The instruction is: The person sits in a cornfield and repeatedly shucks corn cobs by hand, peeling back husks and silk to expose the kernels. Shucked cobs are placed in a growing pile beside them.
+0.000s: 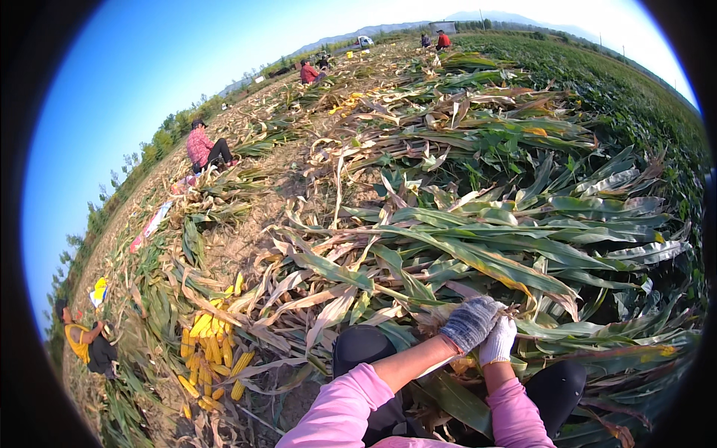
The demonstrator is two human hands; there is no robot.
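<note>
My left hand [472, 323], in a grey knitted glove, is closed on a bunch of dry corn husk [430, 320]. Against it, my right hand [498, 341] in a white glove grips the same bunch, whose brown frayed end [510, 311] pokes out above the fingers. Whether an ear sits inside is hidden by the gloves. Both hands are between my knees, over cut corn stalks [448, 235] with long green and drying leaves. To the left, husked yellow corn ears [210, 347] lie heaped on the ground.
Several people sit among the stalks, one in a patterned red top [200, 147] and one in a yellow vest [78, 341]. Sacks [151, 227] lie at the left. A truck [364, 41] stands far off. Low green crop [627, 95] borders the right.
</note>
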